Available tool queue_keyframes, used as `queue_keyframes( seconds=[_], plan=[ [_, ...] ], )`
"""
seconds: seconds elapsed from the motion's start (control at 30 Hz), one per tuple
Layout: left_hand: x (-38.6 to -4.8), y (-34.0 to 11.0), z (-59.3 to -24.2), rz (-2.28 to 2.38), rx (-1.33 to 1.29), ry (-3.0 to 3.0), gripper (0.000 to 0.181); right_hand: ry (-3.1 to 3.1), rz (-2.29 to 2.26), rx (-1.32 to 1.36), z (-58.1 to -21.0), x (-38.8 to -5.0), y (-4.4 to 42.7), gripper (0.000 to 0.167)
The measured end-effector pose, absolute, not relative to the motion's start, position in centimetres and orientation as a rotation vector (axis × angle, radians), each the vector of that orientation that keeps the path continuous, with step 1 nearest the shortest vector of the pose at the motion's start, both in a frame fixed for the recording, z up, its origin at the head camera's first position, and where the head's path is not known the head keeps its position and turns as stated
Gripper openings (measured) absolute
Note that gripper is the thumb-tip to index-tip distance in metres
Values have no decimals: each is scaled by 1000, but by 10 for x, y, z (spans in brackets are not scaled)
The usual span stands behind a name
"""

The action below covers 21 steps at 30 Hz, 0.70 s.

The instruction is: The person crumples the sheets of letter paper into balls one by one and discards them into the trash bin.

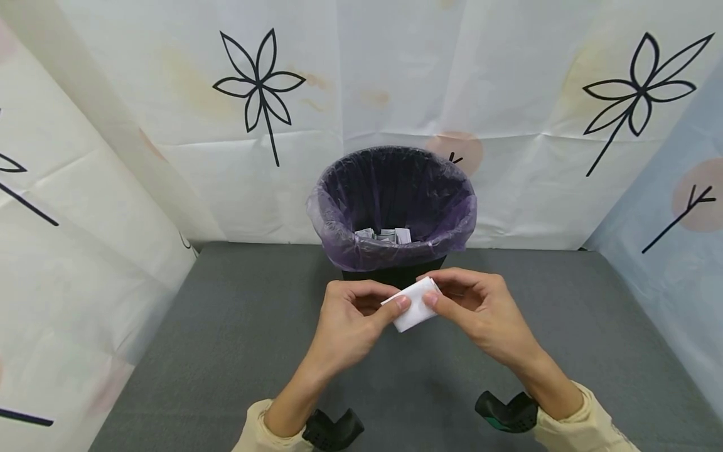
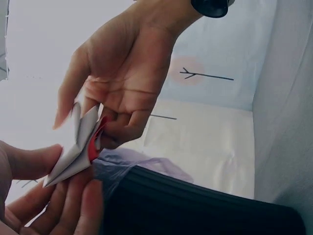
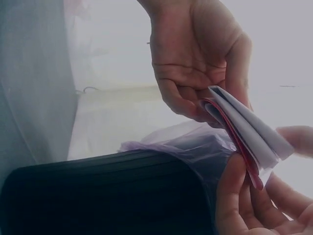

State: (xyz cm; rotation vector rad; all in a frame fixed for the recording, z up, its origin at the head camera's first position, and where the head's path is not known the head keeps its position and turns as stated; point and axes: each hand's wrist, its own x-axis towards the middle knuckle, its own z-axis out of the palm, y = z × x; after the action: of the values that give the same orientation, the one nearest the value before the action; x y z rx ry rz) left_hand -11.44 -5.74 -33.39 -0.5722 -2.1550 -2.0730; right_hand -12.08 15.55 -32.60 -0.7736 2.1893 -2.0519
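Note:
A small folded piece of paper (image 1: 417,310), white on top, is held up in front of the bin. My left hand (image 1: 351,323) pinches its left side, thumb on top. On the right edge, my right hand (image 1: 481,309) grips it likewise with the thumb above and fingers beneath. Several layers fan apart at the paper's edge in both wrist views. A red layer (image 3: 240,144) lies along its underside in the right wrist view, and red (image 2: 93,146) also shows in the left wrist view.
Just beyond the hands stands a black bin (image 1: 390,275) lined with a translucent purple bag (image 1: 333,235). Several small whitish folded pieces (image 1: 395,236) lie inside. A dark grey surface (image 1: 237,351) stretches beneath, bordered by cloth walls (image 1: 271,201) printed with plants.

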Motion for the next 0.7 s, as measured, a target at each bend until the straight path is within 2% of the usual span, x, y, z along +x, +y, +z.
queue_keyframes(
  seconds=[0.17,0.43,0.7],
  plan=[
    [-115,-53,-338,-2069,-531,-2061,8,2041,-2084,-735,-331,-121,155,33],
    [-114,-53,-338,-2117,-575,-2147,10,2007,-2134,-813,-335,-126,156,20],
    [-117,-59,-335,-2101,-699,-2179,11,1990,-2091,-862,-335,-125,158,19]
  ],
)
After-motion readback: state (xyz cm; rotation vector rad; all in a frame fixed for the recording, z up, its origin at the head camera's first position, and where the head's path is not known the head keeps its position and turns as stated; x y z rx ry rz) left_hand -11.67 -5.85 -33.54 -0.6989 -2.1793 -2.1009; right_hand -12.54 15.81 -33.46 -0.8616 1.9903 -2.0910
